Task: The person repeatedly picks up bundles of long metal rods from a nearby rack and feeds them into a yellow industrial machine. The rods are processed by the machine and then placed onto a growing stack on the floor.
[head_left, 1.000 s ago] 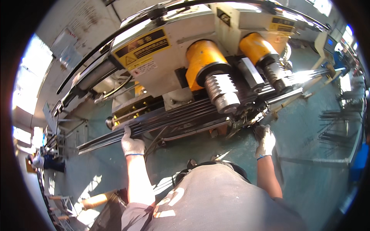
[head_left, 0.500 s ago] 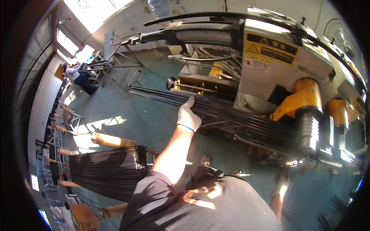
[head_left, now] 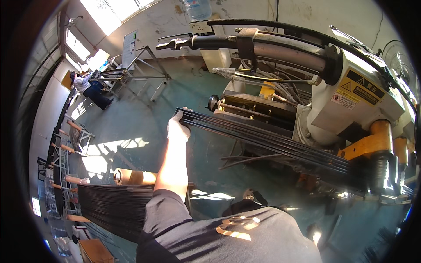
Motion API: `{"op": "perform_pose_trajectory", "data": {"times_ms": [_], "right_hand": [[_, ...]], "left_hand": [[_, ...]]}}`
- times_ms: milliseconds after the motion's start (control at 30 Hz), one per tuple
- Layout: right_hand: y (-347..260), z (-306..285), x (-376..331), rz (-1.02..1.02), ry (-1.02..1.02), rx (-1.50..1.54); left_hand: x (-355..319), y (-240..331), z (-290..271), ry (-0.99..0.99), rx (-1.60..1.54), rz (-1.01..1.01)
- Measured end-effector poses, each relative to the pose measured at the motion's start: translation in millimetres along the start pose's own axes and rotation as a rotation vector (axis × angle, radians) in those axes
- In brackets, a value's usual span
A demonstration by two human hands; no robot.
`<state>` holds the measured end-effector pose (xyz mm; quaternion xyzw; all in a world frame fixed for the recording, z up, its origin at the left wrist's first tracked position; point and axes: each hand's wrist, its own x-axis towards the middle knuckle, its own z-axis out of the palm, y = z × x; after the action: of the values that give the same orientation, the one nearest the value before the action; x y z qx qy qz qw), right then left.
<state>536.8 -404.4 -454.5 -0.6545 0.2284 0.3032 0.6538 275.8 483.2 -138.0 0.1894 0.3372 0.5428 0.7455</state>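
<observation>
My left hand [head_left: 179,127], in a white knit glove, is closed around the left ends of several long, thin black rods [head_left: 245,135]. The rods slant down to the right, and their far ends run to the machine's orange arm [head_left: 364,149] and the dark ribbed column under it. My right hand [head_left: 315,236] is low at the right, beside my dark shirt. It is small and washed out by sunlight, so its fingers cannot be made out.
A machine [head_left: 346,105] with warning labels fills the right, its cylinder [head_left: 285,55] reaching left. Lower left, a large bundle of black rods [head_left: 112,206] lies by a cardboard tube [head_left: 133,176]. A wooden box [head_left: 94,250] stands nearby. Another person [head_left: 90,90] works at a far bench.
My left hand has moved left from partway along the rods to their ends. The view has shifted, so the machine appears farther right.
</observation>
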Motion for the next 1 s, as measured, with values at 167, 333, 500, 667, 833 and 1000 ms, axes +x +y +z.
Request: {"op": "perform_pose_trajectory", "data": {"times_ms": [167, 333, 500, 667, 833, 1000], "right_hand": [[15, 41, -28, -0.146, 0.026, -0.308], [21, -3, -33, -0.419, -0.010, -0.827], [-64, 87, -99, -0.138, 0.257, -0.742], [-67, 88, -73, -0.012, 0.213, -0.781], [-103, 96, -24, -0.055, 0.112, -0.916], [-136, 66, 36, -0.132, 0.056, -0.861]], "left_hand": [[12, 11, -18, -0.041, 0.038, 0.074], [1, 10, -15, -0.131, 0.154, 0.022], [-19, 19, -24, -0.179, 0.429, 0.016], [-25, 27, -15, -0.206, 0.595, -0.006], [-24, 9, -17, -0.126, 0.468, 0.136], [-82, -77, 0, 0.090, 0.227, 0.068]]}}
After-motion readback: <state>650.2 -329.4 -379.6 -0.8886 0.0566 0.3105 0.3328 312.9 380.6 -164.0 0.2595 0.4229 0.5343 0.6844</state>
